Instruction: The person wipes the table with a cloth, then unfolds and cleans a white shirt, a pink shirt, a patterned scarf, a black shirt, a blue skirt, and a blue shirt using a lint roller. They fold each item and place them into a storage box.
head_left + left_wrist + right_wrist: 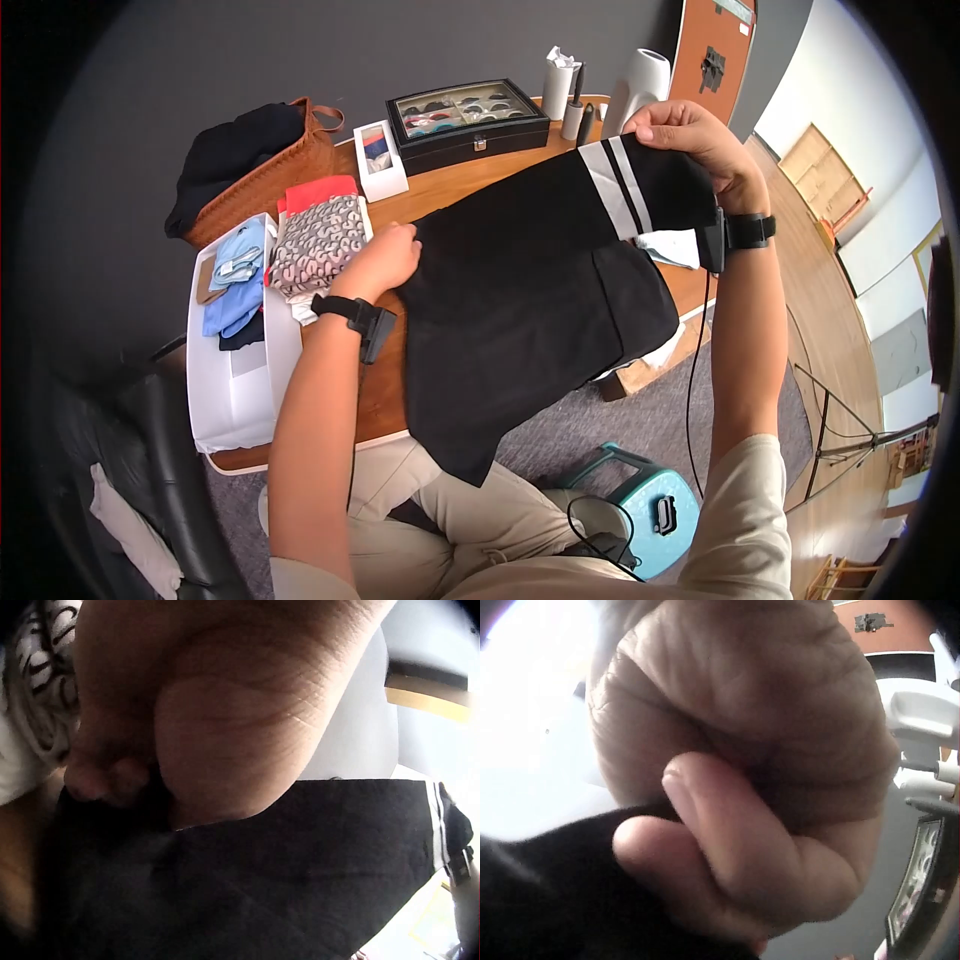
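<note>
So you've got the black garment (pixel 510 310) stretched between your hands, over the right part of the table (pixel 383 400), near end drooping past the near edge. Left hand (pixel 392 258) pinches its left edge, right hand (pixel 690 140) pinches the far right end by the white stripes (pixel 605 185). Looks soft and floppy to me, fairly light, not fragile, and the matte cloth probably isn't slippery. I'd take it by the edges or corners, far apart, so the middle doesn't sag. Count: one black garment, two white stripes showing, one glass-topped display case (pixel 430 155), two white boxes (long one (pixel 280 340) left, small one (pixel 384 185) beside the case), one brown bag (pixel 255 180) far left
</note>
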The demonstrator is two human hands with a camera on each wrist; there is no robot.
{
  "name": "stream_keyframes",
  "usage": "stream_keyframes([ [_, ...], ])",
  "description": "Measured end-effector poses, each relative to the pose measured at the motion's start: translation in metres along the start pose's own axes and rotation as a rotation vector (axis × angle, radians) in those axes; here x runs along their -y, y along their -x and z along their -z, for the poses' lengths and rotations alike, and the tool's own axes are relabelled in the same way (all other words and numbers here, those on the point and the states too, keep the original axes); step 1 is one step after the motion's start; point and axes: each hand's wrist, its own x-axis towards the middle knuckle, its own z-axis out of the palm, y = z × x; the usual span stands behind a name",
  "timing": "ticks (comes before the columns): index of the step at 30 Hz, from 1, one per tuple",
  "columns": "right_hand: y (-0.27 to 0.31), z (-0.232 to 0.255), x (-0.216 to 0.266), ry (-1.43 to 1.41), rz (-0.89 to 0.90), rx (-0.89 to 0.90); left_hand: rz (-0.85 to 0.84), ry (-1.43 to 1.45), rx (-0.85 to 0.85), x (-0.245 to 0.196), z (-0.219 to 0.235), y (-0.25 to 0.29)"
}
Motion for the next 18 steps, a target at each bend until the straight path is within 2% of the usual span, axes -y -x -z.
stream_keyframes([
  [1, 0.001, 0.0, -0.007, -0.115, -0.055, 0.026, -0.032, -0.033, -0.087, 0.003, 0.0, 0.002],
  [3, 0.002, 0.001, -0.018, -0.133, -0.066, -0.006, 0.217, 0.227, 0.055, -0.031, 0.036, 0.014],
  [4, 0.002, 0.003, -0.024, -0.165, -0.071, -0.002, 0.219, 0.221, 0.057, -0.039, 0.052, 0.021],
  [5, 0.003, 0.005, -0.029, -0.196, -0.076, -0.001, 0.268, 0.232, 0.14, -0.046, 0.064, 0.026],
  [6, 0.004, 0.006, -0.033, -0.202, -0.077, -0.003, 0.317, 0.244, 0.226, -0.049, 0.068, 0.028],
  [7, 0.003, 0.008, -0.038, -0.204, -0.079, 0.022, 0.318, 0.239, 0.231, -0.04, 0.063, 0.025],
  [9, 0.002, 0.009, -0.047, -0.212, -0.083, 0.048, -0.065, 0.021, -0.001, -0.001, 0.045, 0.018],
  [10, 0.001, 0.008, -0.052, -0.213, -0.068, 0.048, -0.228, -0.204, -0.105, 0.002, 0.045, 0.018],
  [11, -0.001, 0.008, -0.057, -0.214, -0.053, 0.049, -0.227, -0.208, -0.103, 0.003, 0.045, 0.014],
  [12, -0.005, 0.011, -0.068, -0.189, -0.066, 0.042, -0.142, -0.362, -0.036, 0.003, 0.042, 0.01],
  [13, -0.008, 0.008, -0.074, -0.158, -0.112, 0.009, -0.054, -0.515, 0.033, -0.004, 0.042, 0.008],
  [14, -0.013, 0.008, -0.086, -0.111, -0.159, -0.007, -0.05, -0.518, 0.034, -0.011, 0.038, 0.009],
  [16, -0.023, 0.013, -0.119, 0.045, -0.203, 0.012, 0.0, -0.673, -0.106, -0.025, 0.027, 0.017],
  [17, -0.025, 0.007, -0.126, 0.129, -0.349, -0.032, -0.001, -0.676, -0.106, -0.029, 0.019, 0.02],
  [18, -0.021, 0.004, -0.133, 0.251, -0.426, -0.048, 0.018, -0.758, -0.201, -0.032, 0.007, 0.023],
])
